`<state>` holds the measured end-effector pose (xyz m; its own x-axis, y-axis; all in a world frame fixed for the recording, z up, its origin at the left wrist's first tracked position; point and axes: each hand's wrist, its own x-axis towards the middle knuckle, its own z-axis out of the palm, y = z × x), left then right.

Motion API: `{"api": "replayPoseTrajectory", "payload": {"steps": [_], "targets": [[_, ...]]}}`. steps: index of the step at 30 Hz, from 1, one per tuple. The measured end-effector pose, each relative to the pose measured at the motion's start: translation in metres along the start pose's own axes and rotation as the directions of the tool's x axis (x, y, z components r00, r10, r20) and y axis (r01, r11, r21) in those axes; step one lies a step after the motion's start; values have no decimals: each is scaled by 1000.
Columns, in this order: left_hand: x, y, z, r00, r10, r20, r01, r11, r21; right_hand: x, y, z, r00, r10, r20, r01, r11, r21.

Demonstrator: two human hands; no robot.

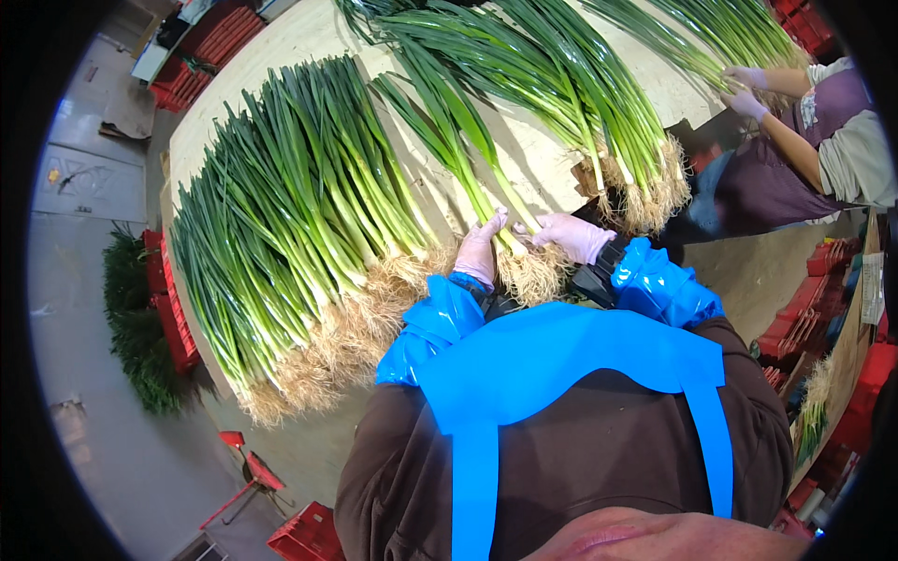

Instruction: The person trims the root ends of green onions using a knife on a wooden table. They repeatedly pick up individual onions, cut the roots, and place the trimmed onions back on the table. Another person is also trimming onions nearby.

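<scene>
Both my hands wear pale lilac gloves at the table's near edge. My left hand is closed around the white stems of a few leeks, just above their roots. My right hand grips the lower end of another leek beside them. The pale roots hang between my hands, and the green leaves point away across the table. To the left lies a wide row of leeks, roots towards me. Right of my hands a thick pile of leeks rests with its roots at the table edge.
The pale wooden table spreads ahead. At the upper right, a co-worker's gloved hands hold more leeks. Red crates with greenery stand beyond the table at left. More red crates are stacked at right; another sits below.
</scene>
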<state>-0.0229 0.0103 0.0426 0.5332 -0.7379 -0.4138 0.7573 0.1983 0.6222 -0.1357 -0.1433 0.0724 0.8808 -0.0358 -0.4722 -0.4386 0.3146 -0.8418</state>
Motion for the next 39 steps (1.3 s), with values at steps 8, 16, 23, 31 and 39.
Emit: {"api": "replayPoseTrajectory", "payload": {"steps": [8,16,23,31,39], "targets": [[-8,-27,-1,973,-228,20,229,967,-115,-18,32,5,979,186,90,-199,964,175],[22,-35,4,982,-173,81,116,874,471,-38,12,5,995,103,8,-100,981,-165],[48,-17,45,986,-166,-21,164,984,-66,-119,32,-8,892,-381,-242,-238,60,-969],[14,-23,66,899,-204,388,318,913,-257,-147,70,-14,884,-212,-416,-58,834,-548],[-2,-2,79,840,-116,530,234,959,-161,-138,96,-22,940,-10,-341,-32,992,-119]]}}
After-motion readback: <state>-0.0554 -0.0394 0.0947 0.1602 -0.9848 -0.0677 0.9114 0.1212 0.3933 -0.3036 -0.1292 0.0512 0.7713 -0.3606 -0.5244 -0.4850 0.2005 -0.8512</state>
